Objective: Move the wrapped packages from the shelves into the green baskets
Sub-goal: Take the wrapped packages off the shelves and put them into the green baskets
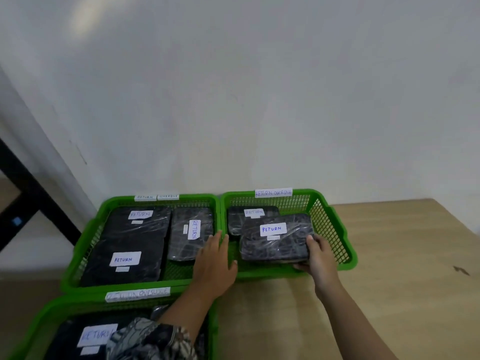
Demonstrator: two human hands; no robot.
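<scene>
Three green baskets hold black plastic-wrapped packages with white RETURN labels. My right hand (318, 258) grips the near right corner of a package (275, 239) inside the right basket (335, 229); it overlaps another package (235, 219) behind it. My left hand (214, 258) lies flat with straight fingers over the rims where the right basket meets the left basket (85, 245). The left basket holds three packages: a far one (145, 222), a near one (127, 263) and an upright-labelled one (189, 235). A third basket (49, 318) at bottom left holds a package (85, 336), partly hidden by my patterned sleeve.
The baskets stand on a light wooden table (389, 268) against a white wall (259, 100). A black frame (33, 198) stands at the far left. Paper tags reading RETURN OVERDUE are fixed to the basket rims. A small dark mark (461, 270) is on the table at right.
</scene>
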